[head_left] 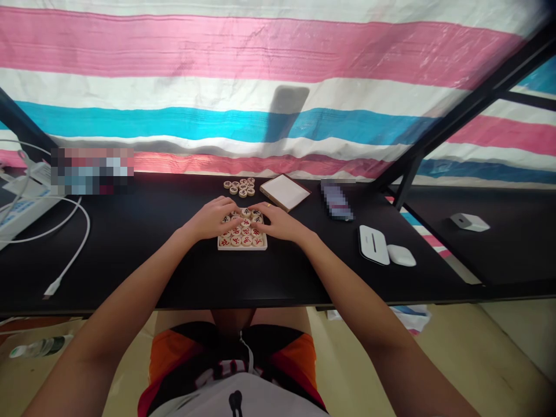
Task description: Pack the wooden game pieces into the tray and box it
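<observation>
A shallow white box (242, 248) stands on the black table in front of me, with rows of round xiangqi pieces (246, 231) in it, marked with red or black characters. My left hand (214, 218) lies over the box's left side, its fingers stretched toward the far rows and its thumb over the pieces. From the right side, my right hand (278, 222) reaches over the box in the same way, thumb and fingers apart. Both hands appear to touch the pieces in the box, and they cover part of the rows. Neither hand visibly holds a piece lifted up.
Behind the box lie several loose xiangqi pieces (240, 187). Beside them is a square box lid (285, 191). A phone with a blurred screen (336, 201), a white device (373, 245) and a white earphone case (401, 255) lie rightward. A power strip (26, 205) and white cable (89, 226) lie left.
</observation>
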Demonstrator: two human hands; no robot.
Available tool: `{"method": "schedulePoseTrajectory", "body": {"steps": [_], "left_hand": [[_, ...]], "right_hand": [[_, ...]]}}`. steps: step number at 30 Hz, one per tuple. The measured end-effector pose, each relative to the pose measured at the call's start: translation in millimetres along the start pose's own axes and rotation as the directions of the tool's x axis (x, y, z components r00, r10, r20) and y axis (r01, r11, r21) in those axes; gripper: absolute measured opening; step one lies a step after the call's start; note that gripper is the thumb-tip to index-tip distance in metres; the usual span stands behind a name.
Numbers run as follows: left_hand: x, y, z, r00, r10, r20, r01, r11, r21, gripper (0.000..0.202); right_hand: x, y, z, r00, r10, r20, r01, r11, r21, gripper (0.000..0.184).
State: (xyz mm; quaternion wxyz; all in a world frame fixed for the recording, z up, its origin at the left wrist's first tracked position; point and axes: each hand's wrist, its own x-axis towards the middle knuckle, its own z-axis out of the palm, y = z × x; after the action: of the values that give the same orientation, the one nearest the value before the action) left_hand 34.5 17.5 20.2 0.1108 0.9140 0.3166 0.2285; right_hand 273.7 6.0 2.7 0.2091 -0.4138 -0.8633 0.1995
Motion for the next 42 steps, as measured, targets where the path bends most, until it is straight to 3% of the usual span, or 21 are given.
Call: {"method": "schedulePoseTrajectory", "body": {"steps": [16, 24, 29, 36, 42], "left_hand": [[0, -11, 0.4, 0.998, -0.065, -0.024, 0.066, 0.997, 0.035, 0.038], [-3, -40, 4.4, 0.960, -0.255, -0.111, 0.266, 0.959, 0.096, 0.039], [-4, -54, 9.0, 0.958, -0.279, -0.071, 0.286, 0.947, 0.144, 0.035], [-5, -55, 12.4, 0.966, -0.255, -0.038, 0.258, 0.947, 0.193, 0.033], [4, -59, 11.6, 0.950, -0.312, -0.006, 0.305, 0.924, 0.232, 0.034]], "right_hand": [[0, 1, 0, 1.000, 0.004, 0.007, -0.004, 1.000, -0.001, 0.046], [-1, 2, 1, 1.000, 0.020, 0.020, -0.020, 1.000, -0.005, 0.047], [0, 0, 0, 0.999, 0.029, 0.019, -0.029, 1.000, 0.000, 0.047], [0, 0, 0, 0.999, 0.040, 0.030, -0.040, 0.999, -0.008, 0.047], [0, 0, 0, 0.999, 0.034, 0.029, -0.034, 0.999, -0.013, 0.047]]}}
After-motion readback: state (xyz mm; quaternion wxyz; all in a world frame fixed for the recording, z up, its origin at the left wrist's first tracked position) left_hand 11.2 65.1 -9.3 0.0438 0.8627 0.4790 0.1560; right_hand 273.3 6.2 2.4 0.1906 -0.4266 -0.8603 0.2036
